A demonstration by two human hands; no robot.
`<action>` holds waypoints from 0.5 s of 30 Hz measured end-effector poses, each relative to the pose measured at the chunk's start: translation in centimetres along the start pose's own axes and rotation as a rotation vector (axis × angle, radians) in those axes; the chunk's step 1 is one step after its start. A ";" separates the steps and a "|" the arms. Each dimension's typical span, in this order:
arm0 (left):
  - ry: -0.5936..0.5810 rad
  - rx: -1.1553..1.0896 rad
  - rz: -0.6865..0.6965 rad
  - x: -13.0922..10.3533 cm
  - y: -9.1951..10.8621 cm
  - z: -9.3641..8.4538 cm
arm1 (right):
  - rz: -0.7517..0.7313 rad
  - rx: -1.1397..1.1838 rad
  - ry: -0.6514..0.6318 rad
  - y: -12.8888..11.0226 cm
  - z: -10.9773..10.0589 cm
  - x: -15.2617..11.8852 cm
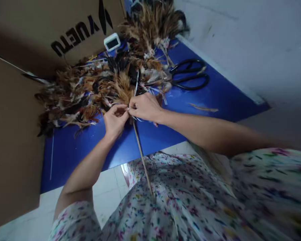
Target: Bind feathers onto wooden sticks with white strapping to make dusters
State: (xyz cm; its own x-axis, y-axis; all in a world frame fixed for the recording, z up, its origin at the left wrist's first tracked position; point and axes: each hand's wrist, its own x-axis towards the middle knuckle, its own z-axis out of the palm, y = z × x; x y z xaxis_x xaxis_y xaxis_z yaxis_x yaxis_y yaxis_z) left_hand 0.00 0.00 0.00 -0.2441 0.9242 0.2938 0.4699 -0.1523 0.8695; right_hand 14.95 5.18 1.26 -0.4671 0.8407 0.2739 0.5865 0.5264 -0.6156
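Observation:
My left hand [114, 121] and my right hand [145, 106] meet fingertip to fingertip over the blue table. Thumb and forefinger of each are pinched together, with a tiny pale bit showing between them. Below the hands a thin wooden stick [141, 152] slants down towards my lap, its upper end hidden under my right fingers. A tuft of brown feathers [124, 87] fans out just beyond the fingertips, apparently at the stick's top. One narrow white strip [136, 83] pokes up beside my right hand. Exactly what the left fingertips pinch is too small to tell.
Loose brown, black and white feathers [77, 88] cover the table's left and back. Black-handled scissors [190, 74] lie on the right, near a single feather [204, 108]. A small white digital timer [112, 42] stands before a cardboard box [47, 20]. More feathers [153, 25] are heaped behind.

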 end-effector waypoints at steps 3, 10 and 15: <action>0.004 0.016 0.021 0.0 0.0 0.1 | 0.018 0.001 -0.013 -0.1 -0.1 0.0; 0.008 0.101 0.121 -0.2 -0.2 0.2 | 0.036 0.025 -0.019 -0.3 -0.1 0.1; 0.025 0.215 0.202 -0.3 -0.3 0.1 | 0.046 0.085 -0.012 -0.3 -0.2 0.1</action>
State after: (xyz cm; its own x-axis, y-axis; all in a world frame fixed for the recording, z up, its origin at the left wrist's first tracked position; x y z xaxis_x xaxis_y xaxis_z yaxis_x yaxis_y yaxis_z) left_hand -0.02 -0.20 -0.42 -0.1476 0.8733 0.4643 0.6795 -0.2516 0.6892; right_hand 14.87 5.16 1.63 -0.4488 0.8621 0.2353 0.5495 0.4739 -0.6881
